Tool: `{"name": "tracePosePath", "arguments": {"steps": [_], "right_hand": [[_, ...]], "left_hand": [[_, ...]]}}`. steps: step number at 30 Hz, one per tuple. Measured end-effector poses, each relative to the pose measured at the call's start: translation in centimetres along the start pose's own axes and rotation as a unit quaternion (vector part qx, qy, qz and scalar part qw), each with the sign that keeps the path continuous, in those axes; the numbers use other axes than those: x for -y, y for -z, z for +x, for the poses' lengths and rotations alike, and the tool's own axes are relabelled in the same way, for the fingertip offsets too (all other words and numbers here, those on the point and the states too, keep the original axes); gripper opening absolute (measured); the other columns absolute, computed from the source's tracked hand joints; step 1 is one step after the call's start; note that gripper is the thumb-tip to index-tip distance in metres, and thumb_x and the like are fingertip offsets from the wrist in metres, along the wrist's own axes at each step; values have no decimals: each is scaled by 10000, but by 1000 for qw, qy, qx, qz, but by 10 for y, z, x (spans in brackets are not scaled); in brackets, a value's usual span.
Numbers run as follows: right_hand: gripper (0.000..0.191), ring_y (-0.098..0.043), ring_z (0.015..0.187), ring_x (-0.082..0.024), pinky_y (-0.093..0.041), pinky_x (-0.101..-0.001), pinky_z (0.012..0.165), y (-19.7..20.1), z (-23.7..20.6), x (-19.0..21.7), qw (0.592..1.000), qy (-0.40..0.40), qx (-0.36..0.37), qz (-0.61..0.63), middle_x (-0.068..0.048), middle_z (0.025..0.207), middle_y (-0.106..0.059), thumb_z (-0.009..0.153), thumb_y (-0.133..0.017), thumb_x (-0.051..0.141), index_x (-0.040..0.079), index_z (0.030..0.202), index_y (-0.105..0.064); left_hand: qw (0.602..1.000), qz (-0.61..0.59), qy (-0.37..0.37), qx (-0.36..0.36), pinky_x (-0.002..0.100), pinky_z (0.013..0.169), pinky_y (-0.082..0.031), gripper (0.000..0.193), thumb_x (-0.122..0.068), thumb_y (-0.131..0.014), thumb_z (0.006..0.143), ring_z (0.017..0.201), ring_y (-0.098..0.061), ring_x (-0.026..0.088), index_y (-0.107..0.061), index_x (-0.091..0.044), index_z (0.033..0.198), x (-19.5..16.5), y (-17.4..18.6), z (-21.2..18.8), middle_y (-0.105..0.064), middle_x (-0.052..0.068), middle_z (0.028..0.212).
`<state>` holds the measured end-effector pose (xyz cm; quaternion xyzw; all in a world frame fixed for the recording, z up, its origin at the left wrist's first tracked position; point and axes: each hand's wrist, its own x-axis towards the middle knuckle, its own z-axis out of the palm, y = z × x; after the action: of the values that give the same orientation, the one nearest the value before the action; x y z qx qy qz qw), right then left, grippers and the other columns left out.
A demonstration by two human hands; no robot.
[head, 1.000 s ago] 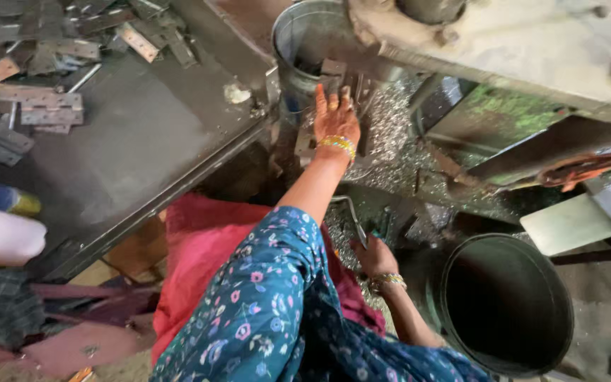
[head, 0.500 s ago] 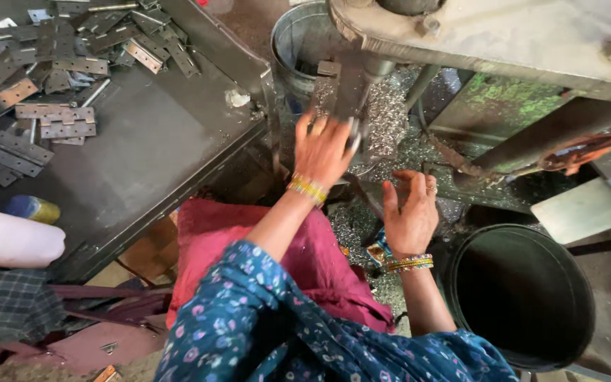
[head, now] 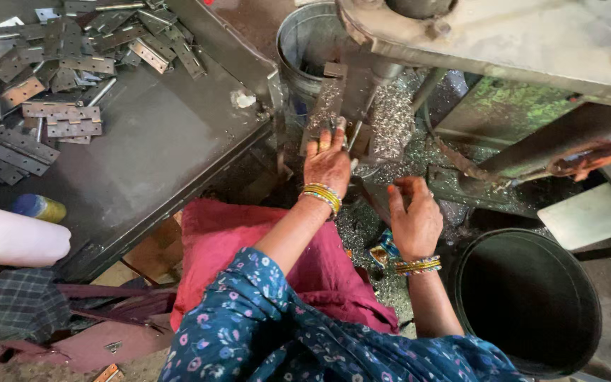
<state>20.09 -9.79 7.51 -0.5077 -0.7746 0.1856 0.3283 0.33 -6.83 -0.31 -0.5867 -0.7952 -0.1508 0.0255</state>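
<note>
Blue floral sleeves, gold bangles, pink skirt

Dull metal hinges (head: 51,120); glittering metal shavings (head: 390,117).

Dark metal tray table (head: 157,152) with scattered flat metal hinges (head: 51,78) heaped at its far corner.

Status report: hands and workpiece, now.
Left hand open, fingertips on metal piece under press. Right hand loosely curled, empty, beside it. Metal shavings all around.
</note>
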Motion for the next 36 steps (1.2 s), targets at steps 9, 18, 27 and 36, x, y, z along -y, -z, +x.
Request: {"name": "tracePosePath", "arguments": {"steps": [9, 18, 27, 36], "right_hand": [[401, -719, 932, -404, -545, -518, 795, -59, -20, -88, 959, -107, 225, -136, -167, 975, -746, 963, -620, 507, 165, 1168, -664], [429, -687, 938, -455, -517, -552, 779, -96, -50, -143, 939, -107, 312, -97, -266, 942, -726, 883, -680, 464, 59, 1024, -660], [523, -652, 958, -492, -507, -581, 804, -105, -66, -123, 950, -119, 254, -137, -277, 978, -704, 938, -590, 564, 48, 1020, -622], [492, -725, 952, -446, -558, -567, 800, -82, -39, -124, 922, -131, 310, -189, -230, 975, -741, 1015, -478, 567, 117, 1047, -674]], "left_hand": [[998, 23, 41, -30, 444, 1048, -344, 418, -357, -575, 921, 1394, -415, 298, -758, -26, 1099, -25, -22, 46, -566, 140, 1427], [992, -13, 26, -120, 453, 1009, -357, 633, -392, -662, 802, 1331, -433, 266, -683, -17, 1312, -8, -11, 35, -550, 45, 1460], [987, 25, 23, -155, 494, 1122, -305, 597, -376, -667, 872, 1360, -414, 289, -681, 8, 1329, -11, -14, 49, -549, 54, 1472], [993, 73, 18, -93, 547, 1211, -238, 373, -183, -504, 981, 1435, -395, 297, -719, -38, 1250, -7, -22, 74, -530, 115, 1518]]}}
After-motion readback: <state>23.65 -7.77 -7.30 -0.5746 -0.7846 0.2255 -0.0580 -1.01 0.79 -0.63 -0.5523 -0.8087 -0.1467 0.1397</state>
